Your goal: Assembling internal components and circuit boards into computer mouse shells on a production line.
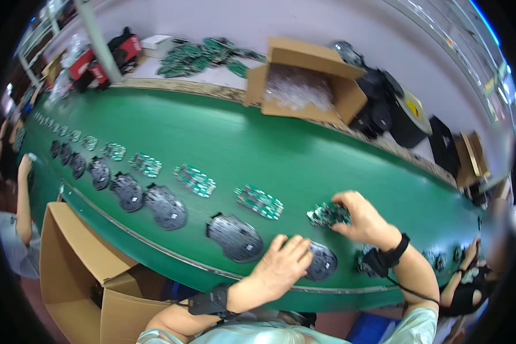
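Observation:
My right hand [364, 221] pinches a green circuit board [325, 214] by its right end, just above the green belt [229, 132]. The fingers of my left hand [281, 266] are bent over the left end of a black mouse-shaped plastic shell [322, 262]; the fingertips and part of the shell are hidden. Left of that hand lies another black shell [235, 237], with a circuit board [259, 202] behind it. Black bands with small boxes circle both my wrists.
Rows of boards [195, 180] and shells [165, 206] run off to the left. An opened carton [304, 69] with clear plastic pieces stands behind the belt, near a board pile [203, 56]. Another carton [77, 246] stands at the front left. People work at both ends.

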A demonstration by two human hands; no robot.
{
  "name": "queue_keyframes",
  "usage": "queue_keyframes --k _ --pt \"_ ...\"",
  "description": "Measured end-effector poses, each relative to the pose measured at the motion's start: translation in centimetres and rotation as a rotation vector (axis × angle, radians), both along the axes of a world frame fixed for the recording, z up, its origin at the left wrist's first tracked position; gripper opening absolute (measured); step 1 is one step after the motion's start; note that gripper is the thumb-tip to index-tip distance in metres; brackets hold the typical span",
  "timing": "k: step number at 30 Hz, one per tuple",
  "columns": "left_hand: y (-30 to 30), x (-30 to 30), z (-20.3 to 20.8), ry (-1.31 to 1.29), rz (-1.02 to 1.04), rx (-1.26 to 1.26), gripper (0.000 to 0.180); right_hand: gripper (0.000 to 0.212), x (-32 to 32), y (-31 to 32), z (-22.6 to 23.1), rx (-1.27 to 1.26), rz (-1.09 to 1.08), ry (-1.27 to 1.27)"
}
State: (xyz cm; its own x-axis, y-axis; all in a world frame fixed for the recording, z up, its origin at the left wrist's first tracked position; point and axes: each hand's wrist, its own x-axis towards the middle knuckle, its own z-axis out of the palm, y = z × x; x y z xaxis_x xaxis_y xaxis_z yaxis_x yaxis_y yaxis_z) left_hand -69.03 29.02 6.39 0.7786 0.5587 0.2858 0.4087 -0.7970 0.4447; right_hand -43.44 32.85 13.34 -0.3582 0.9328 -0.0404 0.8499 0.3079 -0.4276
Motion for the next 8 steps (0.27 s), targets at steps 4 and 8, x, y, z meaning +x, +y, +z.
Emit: queue_keyframes --k 4,8 --pt "-0.7 -0.3 -0.4 0.033 0.006 0.059 0.053 0.064 0.2 0.0 2.1 -0.11 0.103 -0.158" --pt "-1.3 -0.3 -0.6 0.046 0.021 0.073 0.052 0.077 -0.1 0.7 2.2 -0.381 -0.011 -0.275"
